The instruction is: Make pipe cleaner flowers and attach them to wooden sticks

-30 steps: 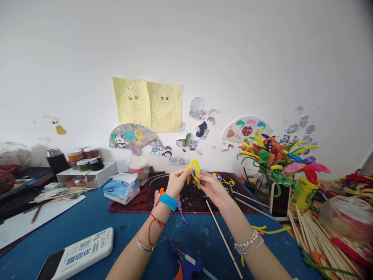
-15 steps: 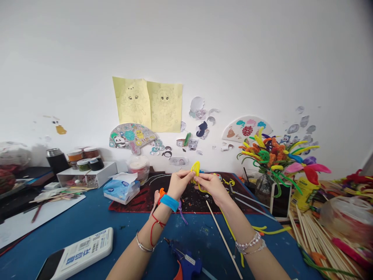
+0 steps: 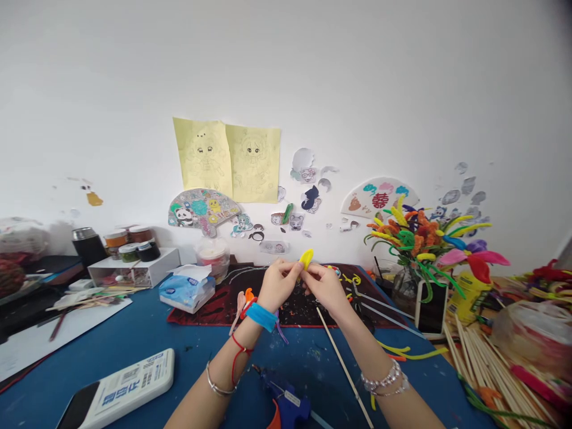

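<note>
Above the dark red mat, a yellow pipe cleaner (image 3: 306, 257) bent into a narrow loop is pinched by both hands. My left hand (image 3: 280, 283) is closed on its left side, thumb and forefinger together. From the right, my right hand (image 3: 322, 287) grips its lower part with closed fingertips. The fingers cover the lower end of the loop. Below the hands a thin wooden stick (image 3: 339, 354) lies slanted on the blue table. A blue glue gun (image 3: 286, 396) with an orange trigger rests near the front, between the forearms.
At left stand a tissue pack (image 3: 187, 291) and a white power bank (image 3: 129, 381). A glass vase (image 3: 404, 283) of pipe-cleaner flowers, a phone (image 3: 431, 307) and a pile of wooden sticks (image 3: 491, 363) are on the right. Clear glue sticks (image 3: 388, 316) lie across the mat.
The yellow loop is narrower and now tilts to the right. The long yellow strand that hung by my right forearm is mostly out of sight. Both hands stay nearly in place.
</note>
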The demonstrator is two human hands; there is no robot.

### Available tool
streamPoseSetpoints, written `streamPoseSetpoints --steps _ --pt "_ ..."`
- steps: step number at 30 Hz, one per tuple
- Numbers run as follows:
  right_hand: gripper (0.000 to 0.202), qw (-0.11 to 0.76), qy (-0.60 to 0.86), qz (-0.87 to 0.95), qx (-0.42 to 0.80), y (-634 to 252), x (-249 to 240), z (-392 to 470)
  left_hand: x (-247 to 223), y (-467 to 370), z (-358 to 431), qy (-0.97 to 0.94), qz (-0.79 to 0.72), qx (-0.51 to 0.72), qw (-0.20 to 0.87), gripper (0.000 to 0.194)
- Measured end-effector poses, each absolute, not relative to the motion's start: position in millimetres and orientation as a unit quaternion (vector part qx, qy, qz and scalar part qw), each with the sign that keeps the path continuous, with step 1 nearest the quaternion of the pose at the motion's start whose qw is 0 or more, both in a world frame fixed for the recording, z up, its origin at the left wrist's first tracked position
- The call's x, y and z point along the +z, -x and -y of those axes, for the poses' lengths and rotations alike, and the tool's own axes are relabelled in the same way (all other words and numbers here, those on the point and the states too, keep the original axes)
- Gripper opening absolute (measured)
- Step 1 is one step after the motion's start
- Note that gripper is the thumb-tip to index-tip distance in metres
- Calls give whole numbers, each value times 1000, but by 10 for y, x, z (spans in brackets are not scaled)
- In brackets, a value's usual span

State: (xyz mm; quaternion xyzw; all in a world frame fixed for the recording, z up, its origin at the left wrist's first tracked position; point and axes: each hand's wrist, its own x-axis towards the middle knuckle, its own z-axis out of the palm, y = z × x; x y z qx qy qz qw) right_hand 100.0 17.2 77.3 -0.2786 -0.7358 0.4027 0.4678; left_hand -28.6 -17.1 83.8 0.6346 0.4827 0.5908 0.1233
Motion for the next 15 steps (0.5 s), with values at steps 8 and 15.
streamPoseSetpoints --steps 8,15 --pt "30 263 150 750 589 -994 886 104 1026 462 356 -608 -376 499 490 47" --pt "28 204 126 667 705 -977 864 140 989 387 317 -583 -290 561 511 41"
